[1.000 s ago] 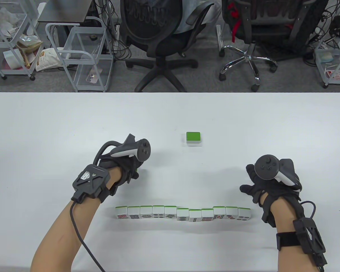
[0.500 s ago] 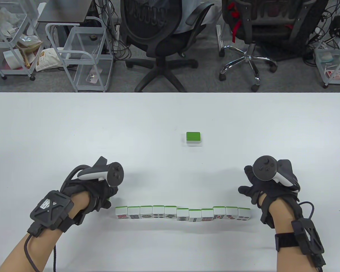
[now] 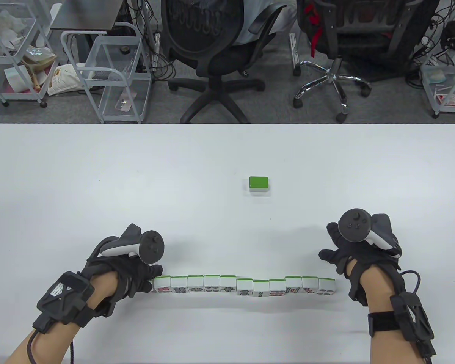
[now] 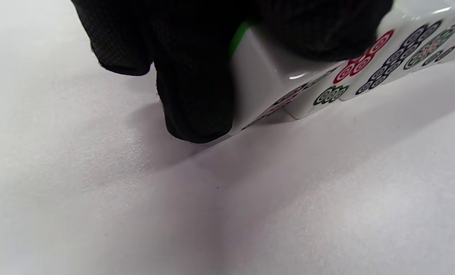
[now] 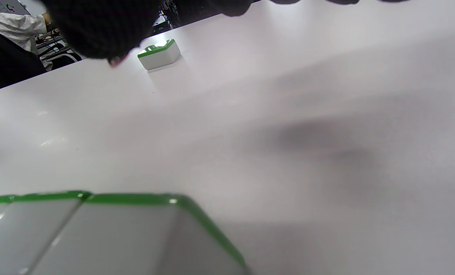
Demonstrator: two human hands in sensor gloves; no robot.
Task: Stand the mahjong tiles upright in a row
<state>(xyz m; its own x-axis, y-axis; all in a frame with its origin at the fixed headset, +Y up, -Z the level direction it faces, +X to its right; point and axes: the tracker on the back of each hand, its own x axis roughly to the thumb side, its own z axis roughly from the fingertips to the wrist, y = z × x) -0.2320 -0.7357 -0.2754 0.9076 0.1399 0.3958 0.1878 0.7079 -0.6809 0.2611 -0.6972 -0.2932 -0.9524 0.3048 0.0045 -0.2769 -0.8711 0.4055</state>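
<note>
A row of several upright mahjong tiles (image 3: 244,286), white faces toward me and green tops, runs along the near part of the white table (image 3: 98,170). My left hand (image 3: 152,280) is at the row's left end. In the left wrist view its fingers (image 4: 195,107) pinch a green-backed tile (image 4: 262,80) set against the end of the row (image 4: 395,57). My right hand (image 3: 328,242) hovers open and empty just behind the row's right end. One tile (image 3: 259,184) lies flat, green back up, at mid table; it also shows in the right wrist view (image 5: 159,53).
The row's right end tiles (image 5: 116,229) fill the bottom left of the right wrist view. Office chairs (image 3: 220,45) and wire carts (image 3: 110,72) stand on the floor beyond the table's far edge.
My left hand has moved from mid table down and left, then right, bringing a tile to the row's left end. My right hand has barely moved.
</note>
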